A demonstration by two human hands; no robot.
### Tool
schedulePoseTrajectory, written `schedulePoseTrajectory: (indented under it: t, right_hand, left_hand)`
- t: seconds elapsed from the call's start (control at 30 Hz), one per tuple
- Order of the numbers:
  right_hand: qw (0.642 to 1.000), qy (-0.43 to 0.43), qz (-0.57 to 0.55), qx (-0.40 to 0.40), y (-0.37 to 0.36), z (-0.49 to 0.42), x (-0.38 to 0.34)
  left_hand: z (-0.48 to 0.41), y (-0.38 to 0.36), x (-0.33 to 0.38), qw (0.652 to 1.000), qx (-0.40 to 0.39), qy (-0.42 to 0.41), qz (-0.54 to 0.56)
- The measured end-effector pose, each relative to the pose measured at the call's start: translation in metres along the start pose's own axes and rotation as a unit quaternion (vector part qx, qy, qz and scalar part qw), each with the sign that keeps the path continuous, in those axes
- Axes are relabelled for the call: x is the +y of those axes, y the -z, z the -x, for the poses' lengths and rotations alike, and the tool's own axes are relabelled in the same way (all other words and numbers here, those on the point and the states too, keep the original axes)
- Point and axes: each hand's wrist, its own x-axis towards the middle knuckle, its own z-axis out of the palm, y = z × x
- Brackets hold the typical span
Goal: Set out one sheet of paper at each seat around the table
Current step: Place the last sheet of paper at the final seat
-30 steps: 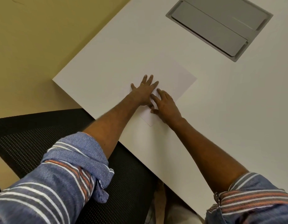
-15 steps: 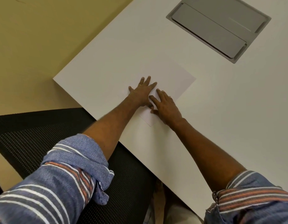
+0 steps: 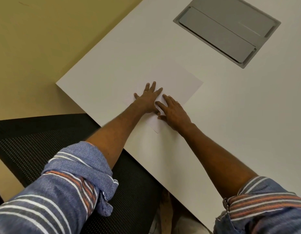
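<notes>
A white sheet of paper (image 3: 178,83) lies flat on the white table (image 3: 231,115), near the table's corner and turned diagonally to the edge. My left hand (image 3: 147,98) rests palm down on the sheet's near left part, fingers spread. Beside it, my right hand (image 3: 173,112) lies flat on the sheet's near corner, fingers apart, its fingertips touching the left hand. Neither hand grips anything. The sheet is hard to tell from the table except at its edges.
A black mesh chair (image 3: 45,137) stands below my left arm at the table's near edge. A grey cable hatch (image 3: 225,29) is set into the tabletop at the far right. Tan floor (image 3: 36,48) lies beyond the table's left edge.
My left hand has slid a little back toward me across the sheet. The right hand and the sheet have barely moved.
</notes>
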Motion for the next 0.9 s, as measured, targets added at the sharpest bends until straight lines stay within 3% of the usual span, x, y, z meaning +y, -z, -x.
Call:
schedulePoseTrajectory:
  t: [0.6,0.9]
  right_hand:
    - [1.0,-0.016,-0.005,0.008,0.011,0.0,0.011]
    - [0.994,-0.045,0.026,0.098,0.04,0.009,0.015]
  left_hand:
    - [0.002,-0.002,-0.003,0.999,0.007,-0.031,0.009]
    - [0.021,0.017,-0.001,0.994,0.093,-0.043,-0.047]
